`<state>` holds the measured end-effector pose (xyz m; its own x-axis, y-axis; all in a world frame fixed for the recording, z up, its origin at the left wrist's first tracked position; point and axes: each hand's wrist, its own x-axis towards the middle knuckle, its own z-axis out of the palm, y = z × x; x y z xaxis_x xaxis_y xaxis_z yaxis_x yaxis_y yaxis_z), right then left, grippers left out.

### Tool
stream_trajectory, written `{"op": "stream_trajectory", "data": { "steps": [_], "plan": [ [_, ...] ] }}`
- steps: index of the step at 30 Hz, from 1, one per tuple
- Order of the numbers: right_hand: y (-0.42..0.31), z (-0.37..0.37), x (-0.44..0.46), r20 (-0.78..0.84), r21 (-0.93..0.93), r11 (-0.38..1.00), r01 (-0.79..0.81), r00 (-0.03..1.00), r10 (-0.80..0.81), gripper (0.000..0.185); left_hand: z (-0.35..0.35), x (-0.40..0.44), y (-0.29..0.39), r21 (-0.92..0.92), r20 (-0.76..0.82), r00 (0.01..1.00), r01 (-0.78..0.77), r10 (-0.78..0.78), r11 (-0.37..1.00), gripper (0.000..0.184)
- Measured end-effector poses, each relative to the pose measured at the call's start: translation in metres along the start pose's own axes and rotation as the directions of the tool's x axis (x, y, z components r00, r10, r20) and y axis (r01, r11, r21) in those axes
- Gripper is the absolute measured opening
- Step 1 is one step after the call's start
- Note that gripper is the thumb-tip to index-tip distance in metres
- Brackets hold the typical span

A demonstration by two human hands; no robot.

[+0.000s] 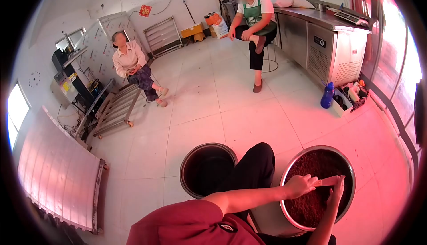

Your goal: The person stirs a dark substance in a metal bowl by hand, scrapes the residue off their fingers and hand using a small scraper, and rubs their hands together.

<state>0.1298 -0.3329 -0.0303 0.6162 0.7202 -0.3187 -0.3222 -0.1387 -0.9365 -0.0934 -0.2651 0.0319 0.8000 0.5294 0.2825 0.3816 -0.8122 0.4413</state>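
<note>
My left hand [300,186] is closed on one end of a light, flat, elongated piece [328,181], held above a wide metal pot. My right hand [337,190] is at the piece's other end, fingers stretched upward and thumb apart, seemingly touching it. What the piece is cannot be made out. The round metal pot [284,209] holds dark reddish, crumbly material [307,211]. Left of my knee stands a second metal pot [183,174] with a dark interior; its contents are too dark to tell.
Two people sit across the tiled floor [195,111], one person [129,58] at left, another person [255,20] near a steel counter [327,49]. A blue bottle [327,96] and a box of items [341,103] stand at right. Metal racks [118,111] line the left side.
</note>
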Motion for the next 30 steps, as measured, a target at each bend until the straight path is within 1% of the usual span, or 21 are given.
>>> {"op": "stream_trajectory", "data": {
  "steps": [1,3,4,5,6,7,9,10,11,12,13,14,15,16,17,18,20,23,26,28,30],
  "plan": [
    [0.007,-0.007,0.009,0.024,0.084,0.996,-0.019,1.000,0.017,0.086,0.001,0.000,0.002,-0.061,-0.008,0.999,0.042,-0.043,0.997,0.038],
    [0.009,-0.011,0.016,0.168,0.385,0.913,-0.132,0.983,0.072,0.087,0.002,-0.002,0.006,-0.181,-0.012,0.992,0.121,-0.125,0.976,0.036],
    [0.010,-0.012,0.017,0.244,0.514,0.835,-0.198,0.966,0.079,0.088,0.003,-0.002,0.009,-0.186,0.031,0.989,0.145,-0.142,0.972,0.036],
    [0.013,-0.011,0.017,0.305,0.596,0.773,-0.216,0.952,0.030,0.087,0.005,-0.001,0.014,-0.192,0.073,0.985,0.169,-0.158,0.967,0.035],
    [0.009,-0.004,0.010,0.357,0.669,0.704,-0.238,0.934,-0.024,0.087,0.009,0.000,0.019,-0.198,0.116,0.978,0.193,-0.172,0.961,0.034],
    [0.003,0.002,0.002,0.398,0.733,0.629,-0.261,0.913,-0.085,0.086,0.015,0.001,0.022,-0.182,0.110,0.978,0.196,-0.178,0.964,0.032],
    [-0.003,0.008,-0.006,0.434,0.780,0.547,-0.304,0.893,-0.122,0.086,0.028,0.001,0.027,-0.148,0.103,0.977,0.200,-0.186,0.969,0.029],
    [-0.004,0.008,-0.009,0.444,0.801,0.505,-0.323,0.885,-0.138,0.086,0.025,0.002,0.031,-0.098,0.049,0.987,0.157,-0.153,0.983,0.028],
    [-0.006,0.008,-0.009,0.439,0.830,0.428,-0.357,0.892,-0.106,0.085,0.024,0.005,0.032,-0.054,0.002,0.993,0.115,-0.115,0.992,0.026],
    [0.015,-0.003,0.013,0.635,0.746,0.594,-0.302,0.590,-0.498,0.084,0.021,0.009,0.036,-0.022,-0.034,0.997,0.072,-0.072,0.997,0.025],
    [-0.033,0.018,-0.034,0.433,0.850,0.357,-0.388,0.900,-0.053,0.084,0.022,0.017,0.030,-0.061,-0.026,0.993,0.111,-0.112,0.992,0.022],
    [-0.024,0.009,-0.031,0.539,0.786,0.484,-0.385,0.809,-0.232,0.085,0.035,0.025,0.016,-0.067,-0.038,0.993,0.111,-0.114,0.992,0.024],
    [-0.028,0.011,-0.038,0.489,0.806,0.462,-0.368,0.855,-0.172,0.087,0.059,0.030,-0.005,-0.077,-0.105,0.985,0.130,-0.138,0.988,0.024],
    [-0.022,0.004,-0.037,0.531,0.772,0.554,-0.312,0.796,-0.291,0.088,0.069,0.031,-0.021,-0.151,-0.186,0.980,0.038,-0.066,0.988,0.023],
    [-0.019,0.000,-0.038,0.477,0.789,0.555,-0.262,0.831,-0.286,0.090,0.044,0.030,-0.008,-0.219,-0.200,0.979,-0.018,-0.027,0.975,0.022],
    [-0.014,-0.001,-0.035,0.458,0.815,0.513,-0.270,0.843,-0.283,0.090,0.031,0.027,-0.009,-0.142,-0.192,0.981,-0.026,-0.001,0.990,0.021],
    [-0.012,-0.006,-0.033,0.398,0.838,0.482,-0.255,0.891,-0.220,0.089,-0.003,0.018,0.032,-0.230,-0.116,0.982,0.117,-0.146,0.966,0.025],
    [-0.006,-0.009,-0.019,0.399,0.864,0.450,-0.225,0.852,-0.340,0.090,0.009,0.008,0.046,-0.233,-0.025,0.999,0.034,-0.041,0.972,0.030],
    [-0.023,-0.004,-0.031,0.331,0.861,0.473,-0.190,0.914,-0.235,0.091,0.019,0.009,0.048,-0.181,0.021,0.999,0.044,-0.041,0.983,0.031],
    [-0.023,-0.007,-0.031,0.343,0.867,0.462,-0.190,0.898,-0.276,0.091,0.023,0.016,0.041,-0.151,0.021,0.999,0.040,-0.038,0.988,0.031],
    [-0.025,-0.011,-0.032,0.360,0.881,0.425,-0.207,0.877,-0.319,0.091,0.020,0.029,0.039,-0.214,0.067,0.987,0.157,-0.146,0.964,0.030]
  ]
}}
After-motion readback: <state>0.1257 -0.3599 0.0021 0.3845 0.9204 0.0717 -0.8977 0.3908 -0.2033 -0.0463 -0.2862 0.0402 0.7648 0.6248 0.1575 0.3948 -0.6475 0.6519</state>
